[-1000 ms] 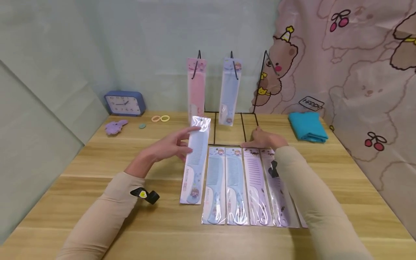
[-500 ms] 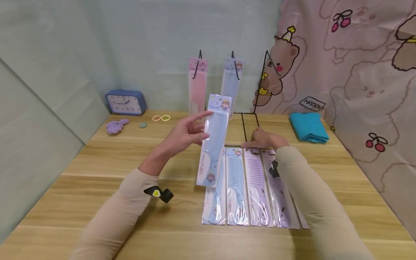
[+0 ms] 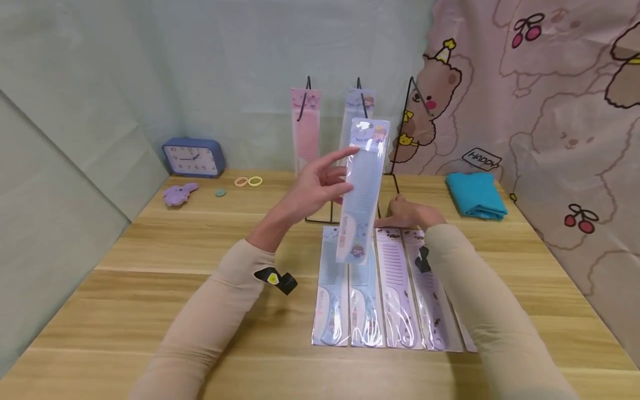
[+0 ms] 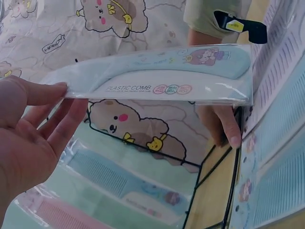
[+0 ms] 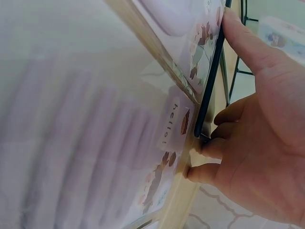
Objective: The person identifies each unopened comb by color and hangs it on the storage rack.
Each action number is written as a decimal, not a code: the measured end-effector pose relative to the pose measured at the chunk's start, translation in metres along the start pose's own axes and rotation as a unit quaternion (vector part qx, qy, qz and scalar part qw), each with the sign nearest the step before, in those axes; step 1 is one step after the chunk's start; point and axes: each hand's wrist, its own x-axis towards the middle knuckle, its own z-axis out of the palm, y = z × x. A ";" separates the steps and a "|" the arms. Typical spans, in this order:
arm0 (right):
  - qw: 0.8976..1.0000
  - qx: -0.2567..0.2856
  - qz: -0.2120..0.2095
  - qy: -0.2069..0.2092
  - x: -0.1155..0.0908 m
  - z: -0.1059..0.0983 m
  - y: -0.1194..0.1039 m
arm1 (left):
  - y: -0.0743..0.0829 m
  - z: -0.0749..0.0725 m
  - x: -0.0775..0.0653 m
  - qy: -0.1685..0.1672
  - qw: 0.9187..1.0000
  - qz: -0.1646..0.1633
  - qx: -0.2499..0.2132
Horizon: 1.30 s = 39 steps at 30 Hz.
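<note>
My left hand point(image 3: 317, 186) pinches a blue plastic comb in a clear package point(image 3: 364, 191) by its left edge, thumb in front. The package is raised, slightly tilted, before the middle hook of a black wire display rack point(image 3: 320, 221). In the left wrist view, "PLASTIC COMB" is printed on the package point(image 4: 143, 90). My right hand point(image 3: 407, 214) holds the rack's base at its front right corner; in the right wrist view the thumb point(image 5: 243, 40) lies against the black bar. A pink packaged comb point(image 3: 306, 128) hangs on the left hook, a blue one point(image 3: 351, 105) on the middle hook.
Blue packaged combs point(image 3: 330, 300) and purple packaged combs point(image 3: 397, 289) lie in a row before the rack; my right sleeve covers part. A blue clock point(image 3: 194, 158), purple hair clip point(image 3: 180, 194) and two hair ties point(image 3: 255, 181) are left. A folded turquoise cloth point(image 3: 476, 194) lies right.
My left hand has lifted the blue packaged comb off the table's left side and carried it up and right toward the middle hook. The right hand has stayed at the rack's base.
</note>
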 end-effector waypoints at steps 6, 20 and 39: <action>1.000 -0.018 -0.011 0.008 0.000 -0.001 0.000 | -0.006 0.000 0.007 0.014 1.000 0.011 -0.003; 1.000 -0.003 0.001 0.002 0.001 0.002 0.003 | -0.020 -0.007 0.032 0.076 0.996 -0.026 0.039; 1.000 -0.002 -0.013 0.012 -0.001 0.004 0.001 | -0.032 -0.019 0.083 0.115 0.985 -0.109 0.069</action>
